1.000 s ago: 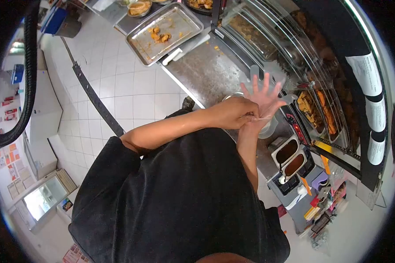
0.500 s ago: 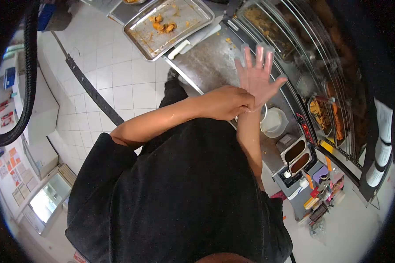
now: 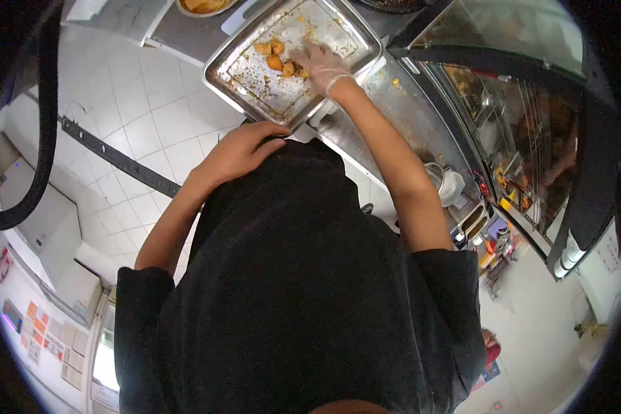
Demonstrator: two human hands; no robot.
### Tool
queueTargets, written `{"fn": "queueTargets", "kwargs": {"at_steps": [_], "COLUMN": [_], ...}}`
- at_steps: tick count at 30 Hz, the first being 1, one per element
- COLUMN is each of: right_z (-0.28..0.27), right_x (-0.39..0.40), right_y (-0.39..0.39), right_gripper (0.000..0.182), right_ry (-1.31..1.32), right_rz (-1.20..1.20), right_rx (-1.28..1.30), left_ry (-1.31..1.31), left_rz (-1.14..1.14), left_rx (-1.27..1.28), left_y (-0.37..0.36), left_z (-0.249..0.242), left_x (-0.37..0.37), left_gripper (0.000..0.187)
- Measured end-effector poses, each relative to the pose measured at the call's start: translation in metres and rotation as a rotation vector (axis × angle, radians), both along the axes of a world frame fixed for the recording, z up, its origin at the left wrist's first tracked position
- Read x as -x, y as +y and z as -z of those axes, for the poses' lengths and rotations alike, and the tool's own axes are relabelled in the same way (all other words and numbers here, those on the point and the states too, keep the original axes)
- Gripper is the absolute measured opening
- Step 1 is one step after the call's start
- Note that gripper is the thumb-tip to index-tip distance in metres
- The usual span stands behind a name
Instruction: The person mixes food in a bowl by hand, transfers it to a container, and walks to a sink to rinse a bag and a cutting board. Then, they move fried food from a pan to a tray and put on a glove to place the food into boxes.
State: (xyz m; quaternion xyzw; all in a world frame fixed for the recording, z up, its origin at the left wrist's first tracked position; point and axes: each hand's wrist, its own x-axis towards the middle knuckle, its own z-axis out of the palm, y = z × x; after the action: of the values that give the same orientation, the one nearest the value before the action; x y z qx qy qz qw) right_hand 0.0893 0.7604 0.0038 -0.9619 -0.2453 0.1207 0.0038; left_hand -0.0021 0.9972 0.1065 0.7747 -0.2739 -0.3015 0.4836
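A metal tray (image 3: 217,77) lies at the top of the view, with several orange-brown fried food pieces (image 3: 274,62) and scattered crumbs in it. Over its middle reaches my right hand (image 3: 324,67), in a thin clear plastic glove. The gloved fingers are spread and slightly blurred, right beside the pieces. My left hand (image 3: 245,150) is bare, low in front of my black shirt (image 3: 290,262). Its thumb and fingers are apart, with the fingertips right at the tray's near corner.
To the right stands a glass display case (image 3: 524,103) with food inside. A steel worktop (image 3: 421,124) with crumbs runs along it, holding a clear plastic tub (image 3: 452,188) and sauce containers (image 3: 473,221). An orange-filled bowl (image 3: 203,5) sits beyond the tray. A dark strap (image 3: 121,159) crosses the tiled floor.
My left hand has let go of the right wrist, at the glove's cuff, and moved to the tray's near corner. My gloved right hand has moved left, over the tray.
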Motion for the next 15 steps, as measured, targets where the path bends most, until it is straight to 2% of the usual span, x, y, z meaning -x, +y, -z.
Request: {"fn": "queueTargets", "kwargs": {"at_steps": [2, 3, 4, 6, 7, 9, 12, 15], "right_z": [0.013, 0.025, 0.037, 0.04, 0.041, 0.038, 0.034, 0.043], "right_x": [-0.008, -0.009, -0.003, 0.008, 0.014, 0.026, 0.03, 0.033], "right_y": [0.003, 0.001, -0.004, -0.008, -0.009, -0.007, 0.0, -0.003], "right_gripper": [0.062, 0.054, 0.054, 0.045, 0.045, 0.03, 0.03, 0.031], "right_ry": [0.104, 0.101, 0.114, 0.097, 0.104, 0.003, 0.103, 0.036], "right_rz": [-0.014, -0.011, -0.006, 0.123, 0.127, 0.198, 0.324, 0.302], "right_rx": [0.017, -0.086, -0.078, -0.293, -0.289, -0.33, -0.31, -0.272], "left_ry": [0.222, 0.233, 0.224, 0.225, 0.234, 0.252, 0.253, 0.243], "left_rz": [-0.071, -0.062, -0.076, -0.09, -0.104, -0.109, -0.119, -0.088], "left_rx": [-0.085, -0.076, -0.081, -0.083, -0.074, -0.066, -0.029, -0.02], "left_y": [0.025, 0.034, 0.04, 0.046, 0.046, 0.047, 0.046, 0.046], "left_z": [-0.003, -0.003, -0.001, 0.004, 0.005, 0.008, 0.016, 0.019], "left_x": [-0.015, -0.022, -0.027, -0.031, -0.032, -0.035, -0.037, -0.039], "left_gripper": [0.027, 0.027, 0.027, 0.027, 0.027, 0.027, 0.027, 0.026]}}
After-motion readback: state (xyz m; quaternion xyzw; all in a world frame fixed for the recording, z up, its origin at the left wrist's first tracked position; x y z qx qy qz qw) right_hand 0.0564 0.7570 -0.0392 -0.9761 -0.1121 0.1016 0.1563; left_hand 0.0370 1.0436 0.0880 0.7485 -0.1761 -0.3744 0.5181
